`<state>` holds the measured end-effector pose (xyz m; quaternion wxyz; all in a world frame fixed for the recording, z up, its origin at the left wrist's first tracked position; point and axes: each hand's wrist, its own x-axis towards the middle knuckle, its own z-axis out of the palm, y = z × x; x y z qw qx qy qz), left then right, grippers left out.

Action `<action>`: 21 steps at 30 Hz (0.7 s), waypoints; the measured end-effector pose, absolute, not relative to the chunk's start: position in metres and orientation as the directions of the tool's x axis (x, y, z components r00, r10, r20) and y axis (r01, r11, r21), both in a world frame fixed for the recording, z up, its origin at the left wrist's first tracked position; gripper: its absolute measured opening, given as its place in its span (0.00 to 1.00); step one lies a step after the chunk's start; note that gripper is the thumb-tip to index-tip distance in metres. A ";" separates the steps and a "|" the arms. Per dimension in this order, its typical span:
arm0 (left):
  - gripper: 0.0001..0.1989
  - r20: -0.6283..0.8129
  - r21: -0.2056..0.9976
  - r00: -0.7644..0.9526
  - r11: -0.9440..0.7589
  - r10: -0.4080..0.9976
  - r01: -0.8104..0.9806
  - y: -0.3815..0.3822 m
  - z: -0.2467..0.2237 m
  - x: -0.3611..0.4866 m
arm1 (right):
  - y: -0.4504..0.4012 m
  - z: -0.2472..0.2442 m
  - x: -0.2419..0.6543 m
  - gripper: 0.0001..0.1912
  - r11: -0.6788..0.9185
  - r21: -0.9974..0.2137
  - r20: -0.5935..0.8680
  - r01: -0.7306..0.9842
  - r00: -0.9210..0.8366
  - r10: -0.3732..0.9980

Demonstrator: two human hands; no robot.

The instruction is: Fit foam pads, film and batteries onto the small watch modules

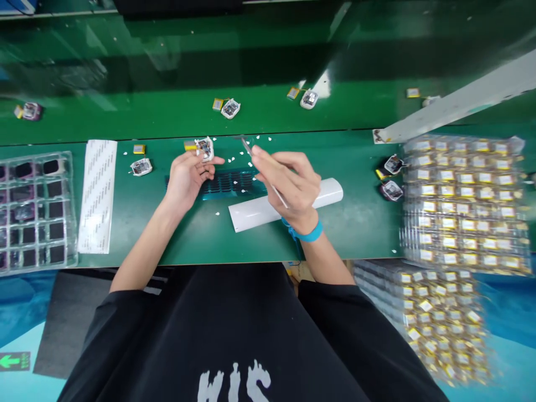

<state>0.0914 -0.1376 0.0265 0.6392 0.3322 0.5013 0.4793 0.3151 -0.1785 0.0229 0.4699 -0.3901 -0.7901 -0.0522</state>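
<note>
At the far left a clear tray (71, 215) of dark-faced parts lies on the green counter (360, 223), with a printed white strip (97, 195) just beside it. Next comes a loose white unit (141, 167), a small yellow battery (139, 149) behind it.

The left hand (187, 177) pinches the white case (205, 149) near its lower edge, its open side with the circuitry up, raised over the counter; another yellow battery (190, 146) sits at the case's left side. The grip looks light, so a slip could drop the case or, if a thin wire joins the two, strain it.

Below and to the right lies a slotted dark sheet (221, 184), with tiny white bits (230, 160) scattered on and around it. A sleeve or a fingertip brushing past could sweep these away or pick one up unnoticed.

The right hand (293, 181) is closed around tweezers (248, 148), tip pointing away and apart from the case; whether the points meet I cannot tell. A careless swing of that metal tip could scratch the circuitry or pierce a battery. Beneath this hand a curled white sheet (251, 214) might roll if knocked.

Farther right sit two dark units (392, 190), then stacked battery trays (464, 201).
</note>
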 end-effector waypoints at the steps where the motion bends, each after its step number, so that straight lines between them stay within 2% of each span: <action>1: 0.07 -0.359 0.882 0.058 0.359 0.931 -0.306 -0.137 0.026 0.091 | -0.179 0.018 0.314 0.23 0.687 -0.303 0.743 0.661 -0.287 0.604; 5: 0.09 -0.303 0.915 0.041 0.303 0.952 -0.267 -0.144 0.018 0.093 | -0.184 0.007 0.313 0.16 0.677 -0.346 0.602 0.650 -0.399 0.692; 9: 0.10 -0.234 0.950 -0.041 0.219 0.971 -0.220 -0.149 0.007 0.092 | -0.188 0.007 0.312 0.16 0.699 -0.409 0.529 0.587 -0.472 0.705; 13: 0.13 -0.232 0.958 -0.054 0.218 0.971 -0.189 -0.151 0.003 0.090 | -0.188 0.007 0.309 0.17 0.689 -0.458 0.481 0.561 -0.495 0.723; 21: 0.14 -0.234 0.961 -0.084 0.217 0.969 -0.170 -0.158 0.004 0.095 | -0.192 0.011 0.310 0.18 0.719 -0.396 0.432 0.571 -0.575 0.695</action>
